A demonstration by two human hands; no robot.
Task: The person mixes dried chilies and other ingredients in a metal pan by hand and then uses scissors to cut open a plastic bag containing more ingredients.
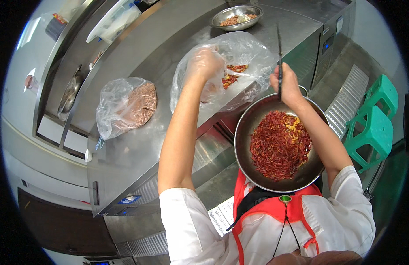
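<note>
My left hand (207, 63) is at a large clear plastic bag (245, 43) on the steel counter, with plastic over it. Its fingers look curled, but the film blurs them and I cannot tell what they hold. Dried red chili pieces (230, 80) show at the bag. My right hand (287, 81) grips the black handle of a long, thin knife (279, 43), seen edge-on with its blade pointing away from me. Below that hand, close against my waist, is a wide metal pan (245, 169). Cut dried red chilies (277, 149) fill its middle, with yellow seeds among them.
A clear bag of pinkish-brown nuts or beans (141, 102) lies left on the counter (131, 152). A steel bowl (221, 26) with similar contents stands at the back. Green plastic stools (373, 132) are at right. A shelf (82, 89) runs along the left.
</note>
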